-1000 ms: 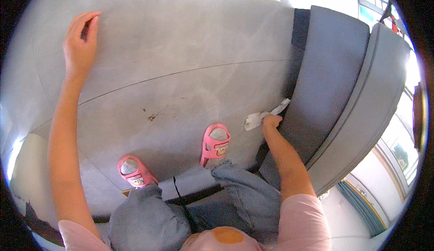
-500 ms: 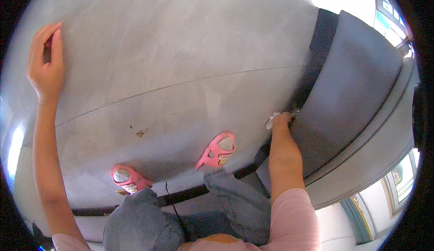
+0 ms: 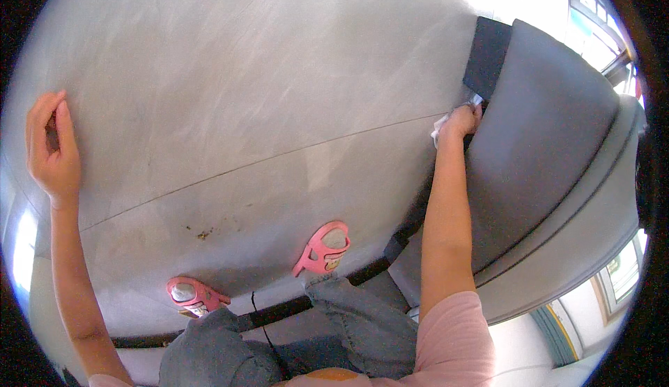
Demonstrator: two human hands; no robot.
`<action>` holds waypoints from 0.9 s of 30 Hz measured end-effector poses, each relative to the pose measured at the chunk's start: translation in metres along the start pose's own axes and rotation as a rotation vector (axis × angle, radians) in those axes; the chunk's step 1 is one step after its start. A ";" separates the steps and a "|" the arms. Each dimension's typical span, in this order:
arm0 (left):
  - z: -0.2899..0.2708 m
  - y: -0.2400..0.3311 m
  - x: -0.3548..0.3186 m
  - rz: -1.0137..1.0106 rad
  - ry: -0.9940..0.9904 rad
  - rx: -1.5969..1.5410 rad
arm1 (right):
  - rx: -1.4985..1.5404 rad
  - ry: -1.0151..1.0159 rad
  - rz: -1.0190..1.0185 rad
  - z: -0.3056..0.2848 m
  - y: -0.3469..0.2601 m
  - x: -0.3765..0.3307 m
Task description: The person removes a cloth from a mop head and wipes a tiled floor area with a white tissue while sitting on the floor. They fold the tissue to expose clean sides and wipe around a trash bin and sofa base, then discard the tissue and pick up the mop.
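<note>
My right hand [image 3: 463,119] is closed around a crumpled white cloth [image 3: 439,129], which sticks out on the left side of the hand. It is low down beside the dark base strip [image 3: 487,54] of a grey sofa [image 3: 543,136], close to the floor, and part of the fingers is hidden against the sofa. My left hand [image 3: 54,146] is held out at the far left above the floor, its thumb and fingertips brought together, with nothing visible in them.
The grey floor [image 3: 265,94] has a thin seam across it. Small dark crumbs [image 3: 203,234] lie ahead of my feet, which wear pink slippers [image 3: 325,249]. A thin black cord [image 3: 254,303] hangs by my legs. Windows [image 3: 599,21] stand at the right edge.
My right hand with the white cloth has moved away from me along the sofa base. The left hand sits lower and farther left in view, its fingers much the same.
</note>
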State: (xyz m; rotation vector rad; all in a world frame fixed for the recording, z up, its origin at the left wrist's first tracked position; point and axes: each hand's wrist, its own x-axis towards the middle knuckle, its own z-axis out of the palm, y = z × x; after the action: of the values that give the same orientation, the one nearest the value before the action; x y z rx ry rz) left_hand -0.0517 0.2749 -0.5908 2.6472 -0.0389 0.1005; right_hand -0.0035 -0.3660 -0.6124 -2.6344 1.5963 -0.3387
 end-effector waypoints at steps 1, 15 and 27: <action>0.000 0.000 0.000 -0.003 -0.001 0.011 | 0.076 0.002 0.005 0.001 -0.006 0.001; -0.005 0.005 0.005 -0.036 0.025 0.014 | -0.028 -0.018 -0.410 -0.026 -0.039 -0.053; -0.013 0.014 0.012 -0.029 0.131 -0.009 | 0.116 -0.607 -0.971 -0.114 -0.029 -0.189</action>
State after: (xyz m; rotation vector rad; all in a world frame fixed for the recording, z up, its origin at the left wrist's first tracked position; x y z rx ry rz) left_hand -0.0417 0.2682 -0.5720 2.6251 0.0422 0.2625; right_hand -0.0863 -0.1776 -0.5280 -2.7954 0.0844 0.3252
